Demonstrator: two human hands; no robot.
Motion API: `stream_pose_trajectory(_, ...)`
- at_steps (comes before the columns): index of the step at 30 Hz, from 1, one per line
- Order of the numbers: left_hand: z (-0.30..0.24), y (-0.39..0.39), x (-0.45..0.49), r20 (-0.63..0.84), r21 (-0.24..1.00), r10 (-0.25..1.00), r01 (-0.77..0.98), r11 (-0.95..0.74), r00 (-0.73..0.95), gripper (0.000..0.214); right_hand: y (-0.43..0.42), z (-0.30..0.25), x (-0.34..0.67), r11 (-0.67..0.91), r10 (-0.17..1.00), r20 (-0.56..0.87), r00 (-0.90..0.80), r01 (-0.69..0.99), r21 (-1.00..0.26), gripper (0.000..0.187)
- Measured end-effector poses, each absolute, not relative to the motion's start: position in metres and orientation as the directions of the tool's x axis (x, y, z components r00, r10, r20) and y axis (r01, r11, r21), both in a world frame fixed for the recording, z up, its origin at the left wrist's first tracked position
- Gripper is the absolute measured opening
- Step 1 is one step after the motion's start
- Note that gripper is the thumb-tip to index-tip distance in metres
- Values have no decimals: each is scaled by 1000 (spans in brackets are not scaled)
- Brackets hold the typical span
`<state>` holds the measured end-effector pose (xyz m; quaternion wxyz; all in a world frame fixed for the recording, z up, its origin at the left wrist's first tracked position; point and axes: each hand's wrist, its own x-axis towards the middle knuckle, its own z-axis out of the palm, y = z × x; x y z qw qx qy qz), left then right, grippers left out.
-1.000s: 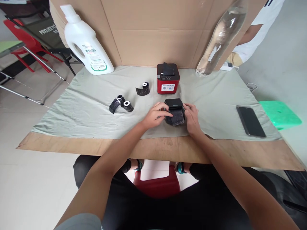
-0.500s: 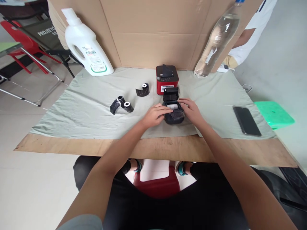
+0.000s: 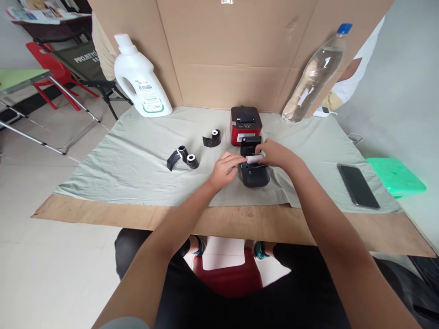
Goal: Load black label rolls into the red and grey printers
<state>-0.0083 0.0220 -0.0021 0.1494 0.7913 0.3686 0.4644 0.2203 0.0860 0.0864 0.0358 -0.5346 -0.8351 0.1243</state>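
Observation:
A small black label printer (image 3: 254, 177) lies on the cloth with its lid (image 3: 250, 145) raised. A white paper roll (image 3: 254, 159) shows in its bay, with a thin edge of its dark strip jutting toward me. My right hand (image 3: 277, 154) bends over the right side of the bay, fingers curled and pinched at the roll's right end; the fingertips are partly hidden. From the left, my left hand (image 3: 226, 171) reaches in with fingers stretched out, their tips touching the printer by the roll's left end.
Behind stands a red and black printer (image 3: 245, 127). Loose dark label rolls (image 3: 192, 161) and another roll (image 3: 215, 137) lie left. A white detergent bottle (image 3: 146, 87) and a water bottle (image 3: 313, 77) lean on the cardboard (image 3: 226, 87). A phone (image 3: 357, 185) lies right.
My right hand has moved from the printer's right edge up over the roll, its fingers now curled. The dark strip no longer covers the printer's front. The camera view has shifted slightly.

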Motion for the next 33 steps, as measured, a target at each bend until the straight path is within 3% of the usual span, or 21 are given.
stream_pose_trajectory(4, 1, 29, -10, 567, 776, 822, 297, -557, 60, 34, 68, 123, 219, 453, 869, -14, -495, 805, -384, 18)
stream_pose_trajectory(9, 1, 40, -23, 427, 902, 903, 99, -421, -46, 54, 62, 135, 172, 528, 787, 20, -616, 657, -539, 22)
stream_pose_trajectory(14, 1, 51, -35, 400, 913, 899, -13, -408, -182, 62, 79, 112, 140, 315, 827, -16, -561, 488, -814, 18)
stream_pose_trajectory(17, -1, 57, -37, 413, 896, 892, -95, -434, -184, 74, 87, 103, 138, 278, 843, -6, -538, 445, -851, 16)
stream_pose_trajectory(21, -4, 61, -37, 388, 887, 910, -208, -412, -145, 57, 89, 104, 140, 359, 814, 130, -567, 315, -878, 20)
stream_pose_trajectory(26, -6, 61, -38, 391, 862, 910, -293, -414, -133, 62, 88, 103, 137, 218, 885, 26, -465, 363, -906, 15)
stream_pose_trajectory(30, -5, 60, -40, 301, 902, 947, -287, -321, -112, 61, 88, 99, 132, 253, 865, 70, -497, 311, -916, 22)
stream_pose_trajectory(33, -5, 60, -41, 313, 891, 939, -299, -343, -142, 60, 88, 97, 129, 195, 879, 23, -476, 314, -929, 19)
